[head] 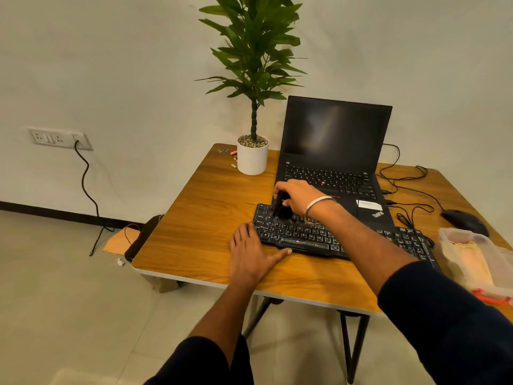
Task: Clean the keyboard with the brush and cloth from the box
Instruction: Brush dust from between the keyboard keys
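Observation:
A black keyboard (308, 236) lies on the wooden table (200, 218) in front of a laptop. My right hand (298, 197) grips a black brush (281, 208), whose bristle end rests on the keyboard's upper left keys. My left hand (249, 252) lies flat on the table, fingers spread, with the thumb against the keyboard's front left edge. A clear plastic box (477, 259) with a beige cloth (469, 262) inside stands at the right edge of the table.
An open black laptop (333, 151) stands behind the keyboard. A potted plant in a white pot (252, 158) sits at the back left. A black mouse (465, 220) and cables (402, 179) lie at the right. A wall socket (59, 138) has a cord hanging.

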